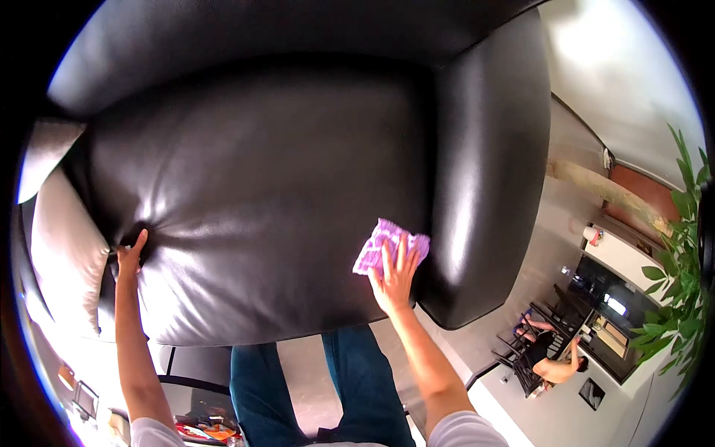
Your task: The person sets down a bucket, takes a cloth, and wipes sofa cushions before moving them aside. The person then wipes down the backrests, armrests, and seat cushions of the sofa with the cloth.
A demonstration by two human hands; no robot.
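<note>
A black leather sofa seat (268,164) fills the middle of the head view. My right hand (395,279) holds a purple and white patterned cloth (372,255) against the seat, fingers stretched over it, close to the armrest (480,171). On the left, my left hand (129,257) leans on the seat, its thumb stretched out and its other fingers partly hidden. Creases spread through the leather from where it presses. A light satin cushion (67,238) lies just beside that hand.
The sofa backrest (298,30) rises behind the seat. Green plant leaves (674,276) hang at the far right. Beyond the armrest, a person (555,365) sits on a chair near a dark table (614,343). Colourful items (212,430) lie low on the left.
</note>
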